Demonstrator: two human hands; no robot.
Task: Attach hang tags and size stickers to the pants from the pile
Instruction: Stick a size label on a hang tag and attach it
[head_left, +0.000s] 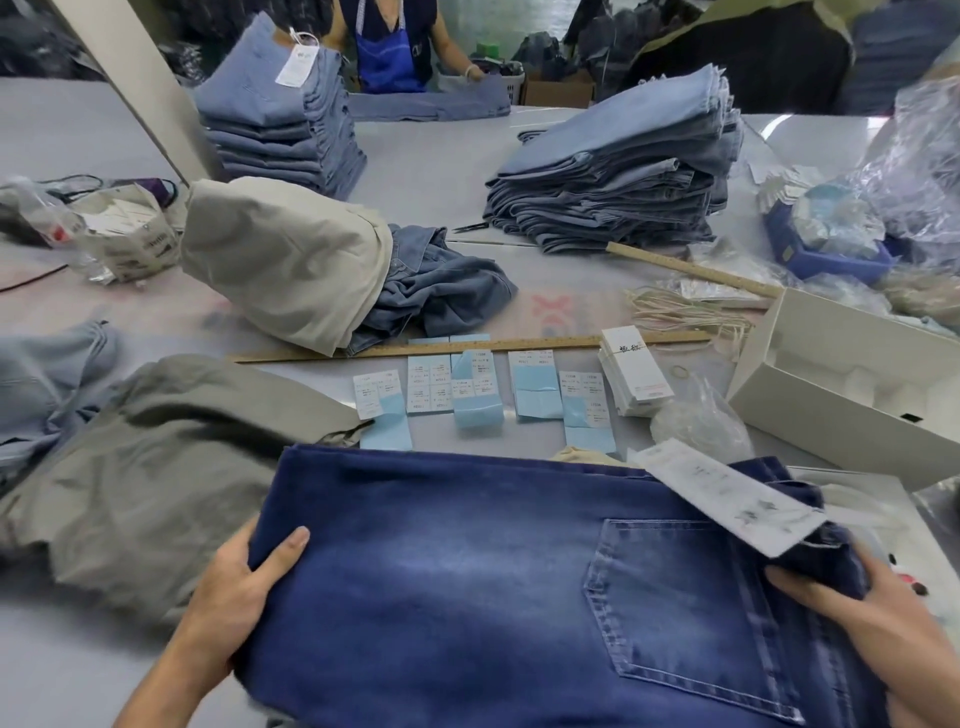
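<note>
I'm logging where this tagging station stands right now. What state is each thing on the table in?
Dark blue jeans: folded, back pocket up, held at both sides.
Hang tag: lying on the jeans' waistband end.
Left hand: grips the jeans' left edge.
Right hand: grips the waistband end.
Size sticker sheets: laid in a row, some partly peeled.
White box: open.
Hang tag stack: banded, unopened.

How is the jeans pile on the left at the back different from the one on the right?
The left stack is tall, narrow and squared up; the right stack is wider, lower and fanned out. The left stack has a white hang tag on top; none shows on the right stack. Both are folded light-blue denim.
</note>
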